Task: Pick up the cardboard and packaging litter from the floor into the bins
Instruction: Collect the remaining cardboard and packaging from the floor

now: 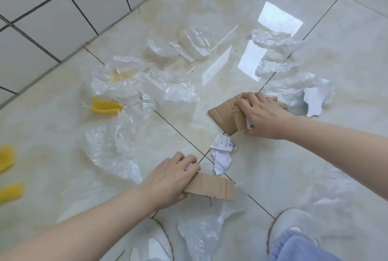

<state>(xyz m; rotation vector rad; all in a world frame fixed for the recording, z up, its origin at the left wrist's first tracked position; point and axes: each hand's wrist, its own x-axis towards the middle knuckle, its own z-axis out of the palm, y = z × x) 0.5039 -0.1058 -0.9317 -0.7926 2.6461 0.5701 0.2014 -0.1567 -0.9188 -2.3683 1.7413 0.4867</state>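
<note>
My left hand (170,181) grips a flat strip of brown cardboard (214,187) low over the floor, with a bit of white paper under its fingers. My right hand (262,113) grips a bundle of brown cardboard pieces (223,113), a white barcode label showing by the thumb. Between the hands lies crumpled white paper (222,155) with a QR code. Clear plastic bags (168,86) are strewn across the glossy tiles. No bin is in view.
Yellow scraps lie at the left (105,106) and at the left edge (6,158). A torn white paper (315,101) sits on plastic at the right. White tiled wall (52,8) runs along the upper left. My shoes (155,242) stand at the bottom among more plastic.
</note>
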